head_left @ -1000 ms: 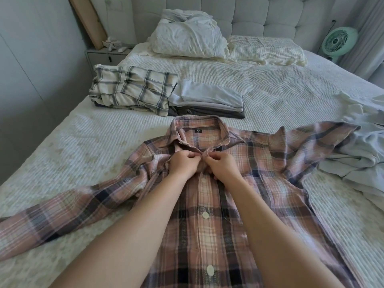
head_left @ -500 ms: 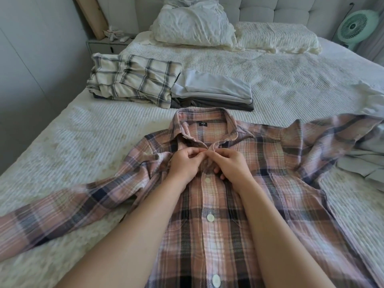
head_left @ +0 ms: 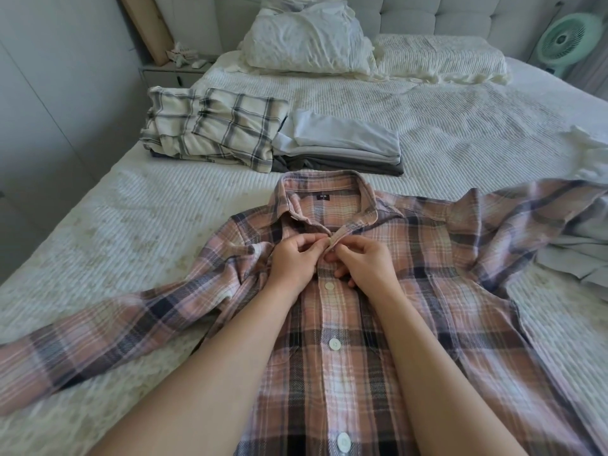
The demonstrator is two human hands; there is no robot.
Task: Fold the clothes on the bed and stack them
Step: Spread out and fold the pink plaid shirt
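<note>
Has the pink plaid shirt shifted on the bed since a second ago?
No. The pink plaid shirt's collar sits just in front of the folded grey stack, as before; only the camera moved.

A home bedroom: bed point(head_left: 427, 133), pillows point(head_left: 306, 37), padded headboard point(head_left: 444, 14), nightstand point(head_left: 171, 75)

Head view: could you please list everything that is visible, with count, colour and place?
plaid shirt: one, pink and navy, spread flat on bed, near side
checked folded pile: one, cream and grey, far left
plain folded stack: one, pale grey over dark grey, beside checked pile
unfolded clothes: heap, pale blue-grey, right edge
pillows: two, white, at headboard
bed: one, white ribbed cover
fan: one, mint green, far right
nightstand: one, grey, far left
left hand: pinches shirt placket below collar
right hand: pinches same placket
</note>
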